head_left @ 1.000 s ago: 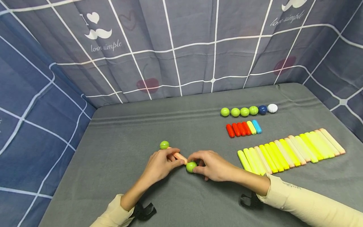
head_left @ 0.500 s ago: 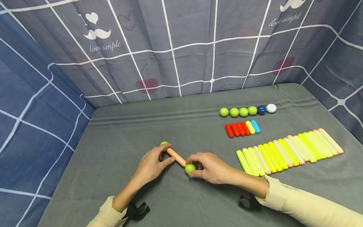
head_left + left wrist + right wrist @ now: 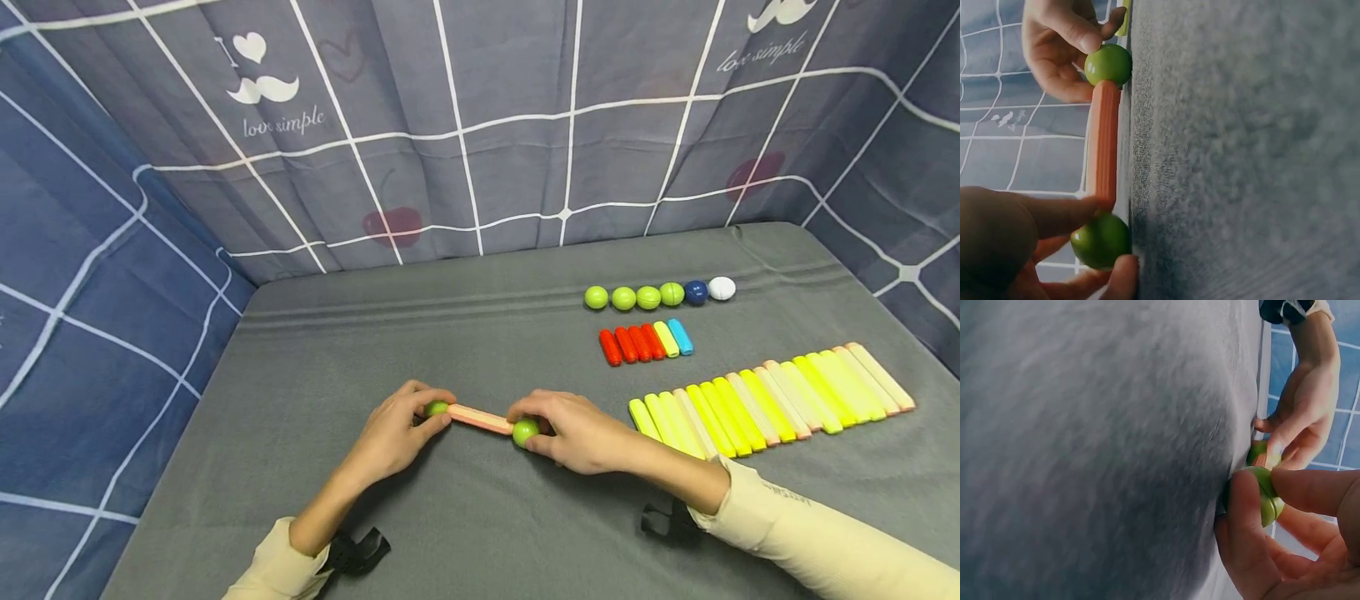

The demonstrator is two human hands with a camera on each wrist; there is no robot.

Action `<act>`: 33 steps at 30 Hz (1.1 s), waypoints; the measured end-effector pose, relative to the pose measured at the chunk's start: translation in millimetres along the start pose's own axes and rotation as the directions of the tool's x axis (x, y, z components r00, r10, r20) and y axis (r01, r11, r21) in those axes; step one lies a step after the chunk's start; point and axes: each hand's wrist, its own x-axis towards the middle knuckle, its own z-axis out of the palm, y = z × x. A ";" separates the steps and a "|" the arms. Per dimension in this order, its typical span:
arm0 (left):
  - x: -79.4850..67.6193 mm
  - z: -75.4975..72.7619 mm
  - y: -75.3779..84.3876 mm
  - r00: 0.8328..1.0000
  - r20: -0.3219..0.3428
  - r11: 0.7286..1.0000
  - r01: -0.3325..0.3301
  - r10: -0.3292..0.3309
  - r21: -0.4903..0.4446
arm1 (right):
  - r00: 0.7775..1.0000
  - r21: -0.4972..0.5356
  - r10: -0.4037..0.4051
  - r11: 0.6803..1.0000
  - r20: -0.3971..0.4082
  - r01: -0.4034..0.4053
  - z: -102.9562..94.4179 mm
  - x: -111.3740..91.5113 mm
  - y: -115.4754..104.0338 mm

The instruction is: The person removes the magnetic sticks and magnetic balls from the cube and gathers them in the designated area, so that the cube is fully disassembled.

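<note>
An orange-pink ridged stick (image 3: 481,419) lies between two green balls, one at each end. My left hand (image 3: 396,429) pinches the left green ball (image 3: 1102,241) between thumb and fingers, right at the stick's end. At the other end my right hand (image 3: 581,433) grips the second green ball (image 3: 525,432), thumb on its near side. In the left wrist view the stick meets both balls in one straight line, close over the grey cloth. The right wrist view shows the right ball (image 3: 1266,495) between finger and thumb, hiding most of the stick.
Behind, to the right, runs a row of green balls (image 3: 623,298), a blue ball (image 3: 696,292) and a white ball (image 3: 722,288). Short red sticks (image 3: 626,344) lie below them, beside a yellow and a blue one. Several long yellow and pale sticks (image 3: 738,408) lie at right.
My left hand has shifted from the stick to the left ball, and that ball has come to the stick's end. The stick has turned closer to level; the right ball has moved slightly right.
</note>
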 end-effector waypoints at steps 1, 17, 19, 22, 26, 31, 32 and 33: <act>-0.1 -0.8 -1.1 1.000 -0.003 1.000 -0.011 0.011 -0.014 | 1.000 0.004 0.007 1.000 0.003 -0.007 -1.3 -0.3 0.8; 0.7 -1.6 -4.5 0.998 -0.027 0.998 -0.049 0.049 -0.025 | 0.998 0.083 0.055 0.995 -0.004 -0.054 -13.7 1.2 7.1; 1.0 -1.5 -3.9 0.998 -0.023 0.999 -0.051 0.051 -0.012 | 0.994 0.138 0.095 0.987 -0.044 -0.088 -23.3 5.8 12.0; 1.0 -1.6 -2.9 0.999 -0.016 0.999 -0.043 0.043 -0.001 | 0.981 0.240 0.157 0.963 -0.116 -0.126 -43.7 17.3 24.7; 0.2 -1.6 -2.9 0.999 -0.015 0.999 -0.032 0.032 0.002 | 0.947 0.319 0.266 0.927 -0.182 -0.199 -71.0 36.8 46.3; -1.1 0.0 -3.7 0.999 -0.016 0.999 -0.041 0.041 0.008 | 0.896 0.377 0.397 0.875 -0.198 -0.304 -89.4 56.4 70.1; -1.3 0.4 -3.8 0.999 -0.017 0.999 -0.042 0.042 0.007 | 0.889 0.378 0.414 0.868 -0.196 -0.322 -90.8 59.1 73.9; -1.5 0.8 -3.9 0.999 -0.018 0.999 -0.042 0.042 0.007 | 0.882 0.377 0.428 0.864 -0.198 -0.334 -91.8 61.4 76.6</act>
